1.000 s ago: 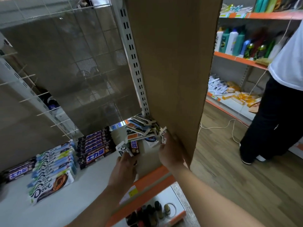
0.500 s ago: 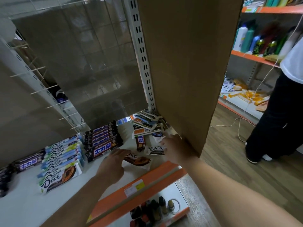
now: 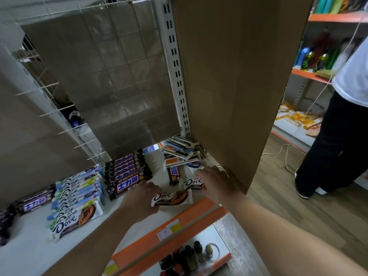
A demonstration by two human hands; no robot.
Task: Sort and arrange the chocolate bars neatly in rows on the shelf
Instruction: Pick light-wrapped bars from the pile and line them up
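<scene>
On the white shelf [image 3: 29, 246], my left hand [image 3: 141, 198] grips the left end of a loose Dove bar [image 3: 173, 198] near the front edge. My right hand [image 3: 217, 182] holds the right end of a second Dove bar [image 3: 194, 183] just behind it. One brown Snickers bar [image 3: 173, 174] lies loose between the hands. A jumbled pile of mixed bars [image 3: 179, 150] sits in the back right corner. Sorted rows lie to the left: brown Snickers [image 3: 127, 172], Dove [image 3: 77, 194] and purple Snickers [image 3: 33, 202].
A tall cardboard panel [image 3: 229, 76] closes the shelf's right side beside my right hand. The orange shelf lip [image 3: 179, 222] runs along the front, with small bottles [image 3: 191, 253] on the shelf below. A person in black trousers [image 3: 328, 152] stands in the aisle at right.
My left hand has taken the Dove bar it was covering and drawn it toward the front edge. My right hand has left the pile and settled on the second Dove bar.
</scene>
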